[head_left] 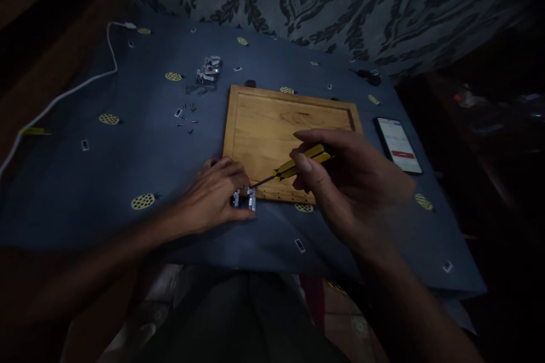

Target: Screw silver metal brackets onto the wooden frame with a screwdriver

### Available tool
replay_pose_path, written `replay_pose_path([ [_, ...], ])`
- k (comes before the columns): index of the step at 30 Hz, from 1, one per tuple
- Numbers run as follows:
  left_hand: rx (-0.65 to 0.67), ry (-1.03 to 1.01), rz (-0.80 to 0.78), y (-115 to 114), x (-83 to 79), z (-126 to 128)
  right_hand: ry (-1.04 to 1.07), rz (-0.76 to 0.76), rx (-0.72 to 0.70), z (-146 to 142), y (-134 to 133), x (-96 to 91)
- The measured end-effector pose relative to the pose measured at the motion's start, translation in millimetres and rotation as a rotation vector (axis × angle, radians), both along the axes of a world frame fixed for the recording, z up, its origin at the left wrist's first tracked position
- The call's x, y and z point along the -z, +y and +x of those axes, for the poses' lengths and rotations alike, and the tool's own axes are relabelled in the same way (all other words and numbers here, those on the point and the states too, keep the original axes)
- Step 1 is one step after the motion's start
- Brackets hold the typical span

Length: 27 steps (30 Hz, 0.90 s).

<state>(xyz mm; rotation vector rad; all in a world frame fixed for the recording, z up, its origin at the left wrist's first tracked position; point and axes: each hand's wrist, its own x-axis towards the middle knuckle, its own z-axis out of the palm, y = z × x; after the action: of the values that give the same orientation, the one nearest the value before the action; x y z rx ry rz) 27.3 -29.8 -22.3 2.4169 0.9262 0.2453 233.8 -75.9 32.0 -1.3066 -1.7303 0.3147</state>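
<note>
My left hand [217, 190] is closed on a small shiny metal part [246, 199] and pins it to the blue cloth at the near left corner of a wooden board [272, 125]. My right hand [349, 178] grips a screwdriver [298, 165] with a yellow and black handle. The screwdriver's dark tip points down and left onto the metal part. Both forearms reach in from the bottom of the view.
A blue cloth with yellow pineapple prints [106, 181] covers the table. Several loose screws [187, 116] and a heap of metal parts [208, 72] lie at the back left. A lit phone [398, 144] lies right of the board, a white cable [76, 88] runs at left, a patterned curtain hangs behind.
</note>
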Motion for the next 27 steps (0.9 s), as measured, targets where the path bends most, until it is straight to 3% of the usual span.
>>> replay_pose_path([
  [9, -0.003, -0.033, 0.014, 0, 1.5, -2, -0.047, 0.015, -0.002, 3, -1, 5.2],
  [16, -0.002, -0.003, 0.005, 0, 0.4, 0, -0.024, -0.002, -0.089, 3, 2, 6.7],
  [27, -0.006, -0.025, 0.015, -1, 1.7, -1, 0.056, -0.184, -0.271, 5, 0, -15.4],
])
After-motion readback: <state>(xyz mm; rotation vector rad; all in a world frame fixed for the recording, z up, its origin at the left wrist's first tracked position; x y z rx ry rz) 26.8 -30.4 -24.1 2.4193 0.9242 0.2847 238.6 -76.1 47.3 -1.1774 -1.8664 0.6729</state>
